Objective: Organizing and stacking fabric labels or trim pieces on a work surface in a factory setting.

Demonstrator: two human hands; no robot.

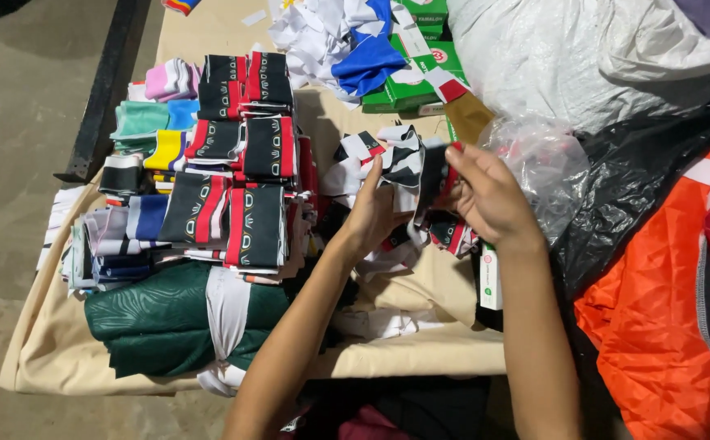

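Now keep both hands tight: your left hand and right hand pinch the black, white and red cloth piece; the folded stacks sit at nine o'clock on the counter.

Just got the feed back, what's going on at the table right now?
A person holds a small black, white and red fabric piece up between both hands, the left hand at its left edge and the right hand pinching its top. Under the hands lies a loose heap of similar pieces. To the left are neat folded stacks on the beige-covered table, with a green cloth bundle in front.
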